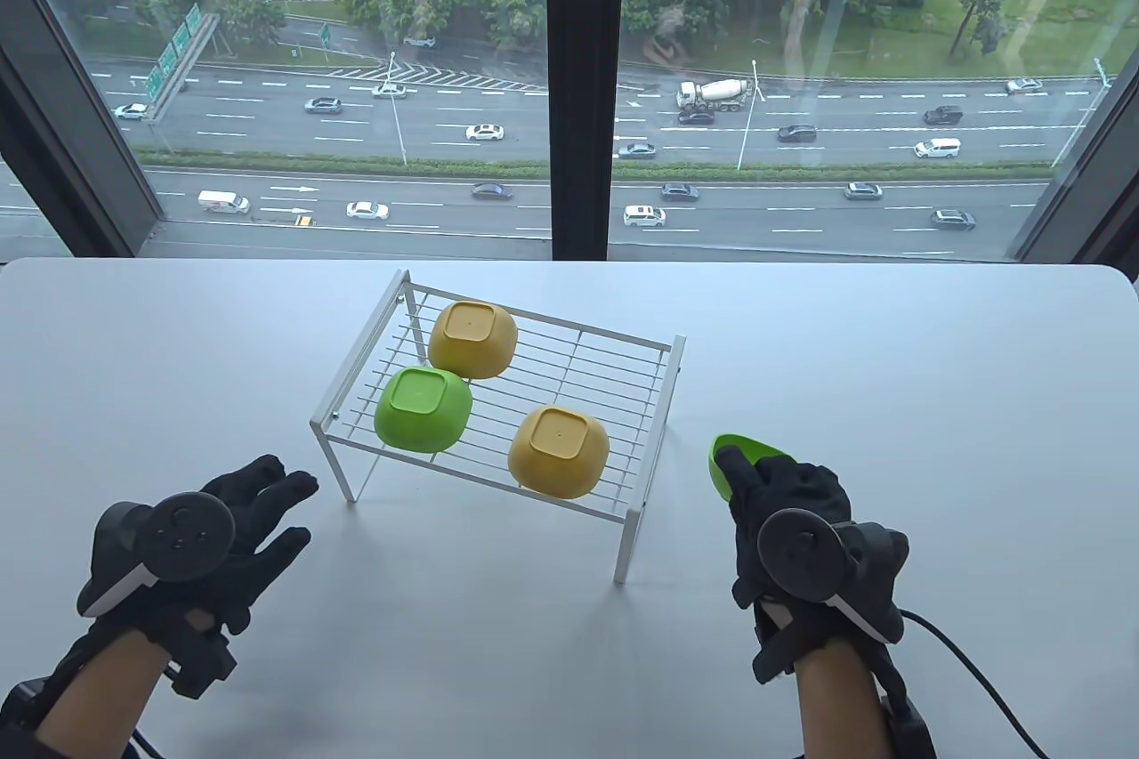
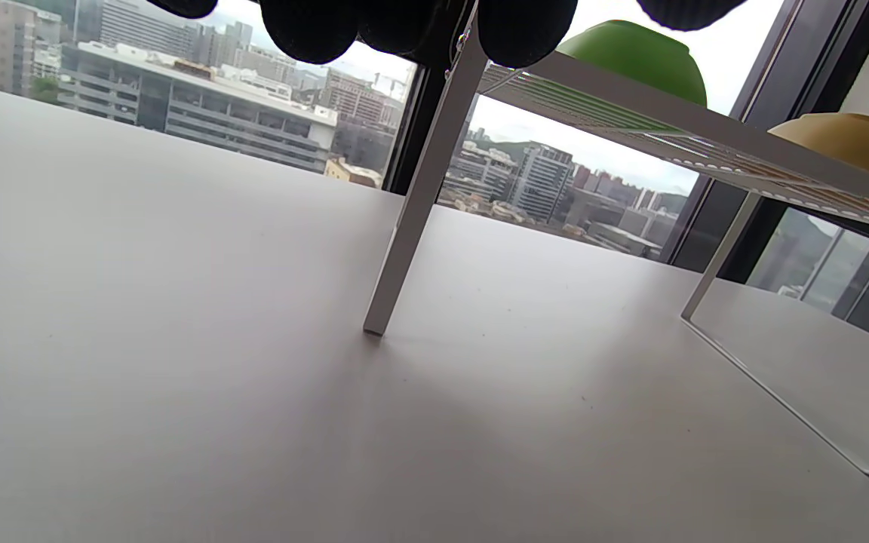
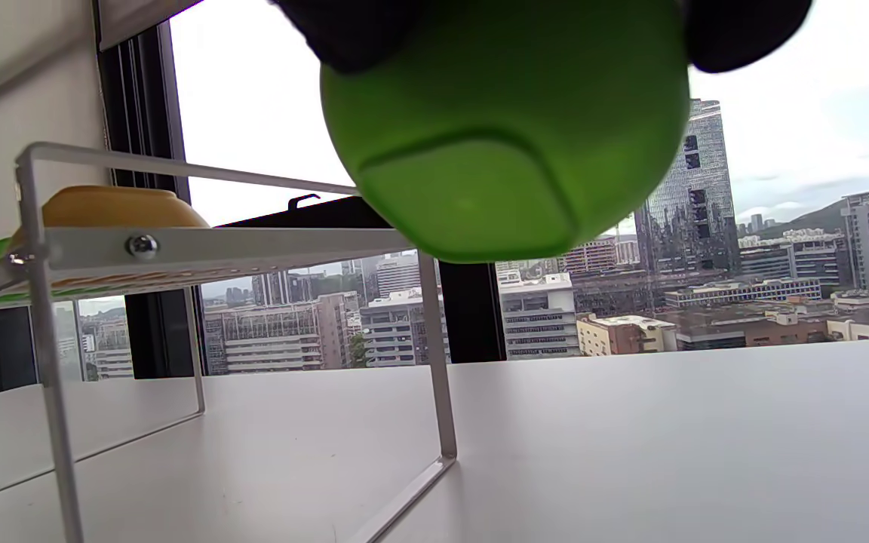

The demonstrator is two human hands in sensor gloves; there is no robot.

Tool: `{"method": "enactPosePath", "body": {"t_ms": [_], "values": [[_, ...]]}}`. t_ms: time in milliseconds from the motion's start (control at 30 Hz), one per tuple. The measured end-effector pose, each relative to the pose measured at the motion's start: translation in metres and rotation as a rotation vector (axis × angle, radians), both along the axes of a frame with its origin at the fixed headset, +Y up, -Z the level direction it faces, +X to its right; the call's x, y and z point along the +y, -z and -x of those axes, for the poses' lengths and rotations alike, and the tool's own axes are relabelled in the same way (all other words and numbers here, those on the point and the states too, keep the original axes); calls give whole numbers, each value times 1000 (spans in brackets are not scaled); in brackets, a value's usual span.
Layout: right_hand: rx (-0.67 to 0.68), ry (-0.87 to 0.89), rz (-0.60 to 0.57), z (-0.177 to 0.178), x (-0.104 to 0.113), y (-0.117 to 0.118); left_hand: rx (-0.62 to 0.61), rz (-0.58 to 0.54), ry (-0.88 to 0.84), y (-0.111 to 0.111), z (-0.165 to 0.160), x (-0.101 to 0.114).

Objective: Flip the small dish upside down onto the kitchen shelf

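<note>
A white wire kitchen shelf (image 1: 569, 367) stands mid-table. On it, upside down, lie a green dish (image 1: 423, 408) and two yellow dishes (image 1: 472, 338) (image 1: 558, 450). My right hand (image 1: 783, 501) grips another small green dish (image 1: 731, 455) off the table, right of the shelf; its underside fills the right wrist view (image 3: 506, 128). My left hand (image 1: 240, 510) is open and holds nothing, left of the shelf's front leg (image 2: 416, 204). The shelf's green dish (image 2: 634, 56) and a yellow one (image 2: 849, 143) show in the left wrist view.
The white table (image 1: 890, 367) ends at a large window behind the shelf. A black cable (image 1: 970, 661) trails from my right wrist. The shelf's legs and floor bar (image 3: 404, 498) stand between the two hands.
</note>
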State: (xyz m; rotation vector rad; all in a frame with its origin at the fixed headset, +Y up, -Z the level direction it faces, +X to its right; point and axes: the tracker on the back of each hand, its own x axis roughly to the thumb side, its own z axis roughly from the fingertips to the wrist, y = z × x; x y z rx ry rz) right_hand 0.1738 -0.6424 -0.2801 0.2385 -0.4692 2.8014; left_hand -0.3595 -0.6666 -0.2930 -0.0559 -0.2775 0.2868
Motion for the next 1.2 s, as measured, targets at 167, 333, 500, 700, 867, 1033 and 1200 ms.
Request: {"method": "enactPosePath", "body": {"t_ms": [167, 333, 500, 700, 867, 1033, 1200], "values": [[-4, 21, -40, 0, 2, 1, -2, -1, 8, 0, 0, 0], [1, 65, -107, 0, 15, 5, 7, -3, 10, 0, 3, 1], [15, 85, -126, 5, 27, 12, 12, -6, 5, 1, 4, 0], [36, 97, -154, 14, 38, 12, -5, 7, 22, 1, 4, -2], [42, 95, -146, 18, 47, 13, -21, -9, 22, -5, 5, 7], [58, 70, -119, 33, 56, 24, -32, -11, -25, -5, 5, 12], [73, 52, -120, 53, 70, 34, -36, -7, -37, -6, 7, 12]]}}
